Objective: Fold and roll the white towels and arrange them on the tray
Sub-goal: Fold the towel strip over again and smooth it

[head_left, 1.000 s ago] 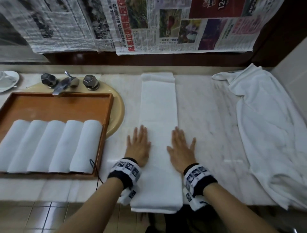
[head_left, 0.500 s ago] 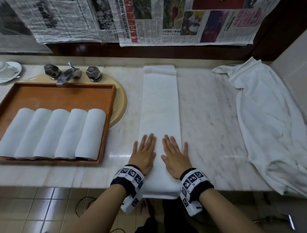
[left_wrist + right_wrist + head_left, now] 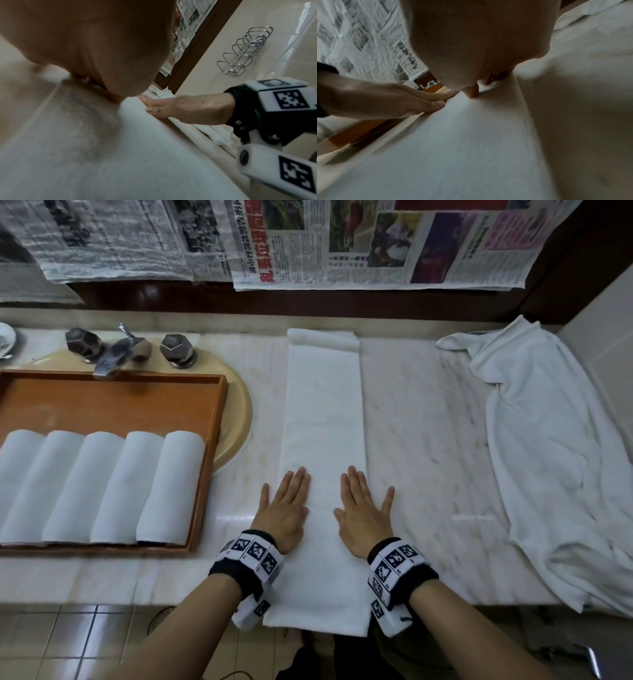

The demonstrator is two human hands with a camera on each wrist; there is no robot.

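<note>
**Both hands flat on folded towel strip**

The folded towel (image 3: 323, 440) is laid as a long narrow strip across the marble tabletop (image 3: 421, 440), its near end hanging over the front edge. The left hand (image 3: 282, 513) is pressed palm-down on the strip's left edge, fingers straight and held together, thumb spread outward onto the marble. The right hand (image 3: 364, 517) is pressed flat on the right edge in the same manner. Nothing is pinched or gripped by either grip. In the wrist views the fingertips are largely hidden by the palms, so contact at the tips cannot be confirmed. Five rolled towels (image 3: 99, 487) are seen side by side in the wooden tray (image 3: 209, 446), left of the strip. An unfolded towel (image 3: 555, 460) is heaped at the right.
</note>
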